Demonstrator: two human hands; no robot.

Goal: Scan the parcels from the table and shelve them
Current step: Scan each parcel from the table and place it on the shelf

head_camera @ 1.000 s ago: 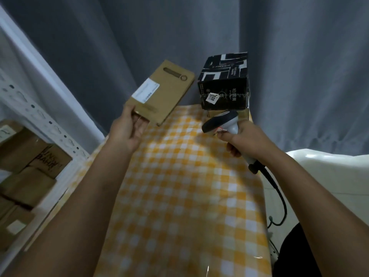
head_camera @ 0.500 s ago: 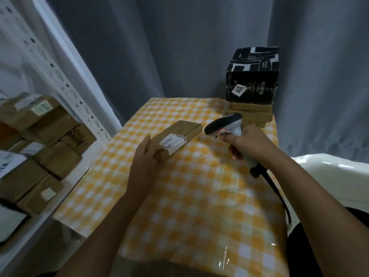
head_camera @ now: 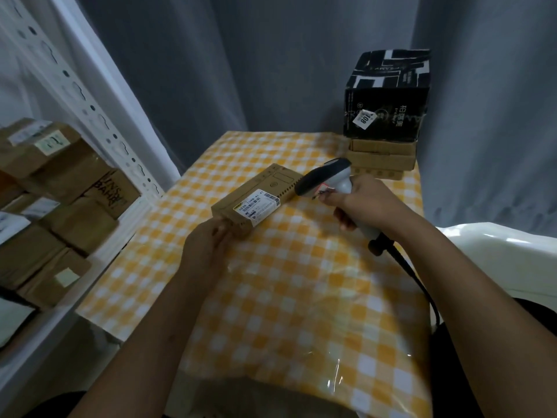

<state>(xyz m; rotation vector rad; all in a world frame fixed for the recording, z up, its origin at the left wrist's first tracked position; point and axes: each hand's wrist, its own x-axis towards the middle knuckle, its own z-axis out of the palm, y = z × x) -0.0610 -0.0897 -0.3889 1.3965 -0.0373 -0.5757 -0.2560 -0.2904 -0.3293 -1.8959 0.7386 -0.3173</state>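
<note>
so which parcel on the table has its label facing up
The flat brown parcel under the left hand; the stacked boxes at the far corner show no label on top.

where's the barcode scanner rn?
Head view, right of centre: barcode scanner gripped in the right hand, over the checked table, nose beside the brown parcel.

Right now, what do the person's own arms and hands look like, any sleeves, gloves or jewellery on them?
Both forearms are bare right up to the frame's bottom edge: no sleeves show. The left hand and right hand wear no gloves, and neither wrist carries a watch or band. No rings are visible, though the dim, soft picture would hide small ones.
</note>
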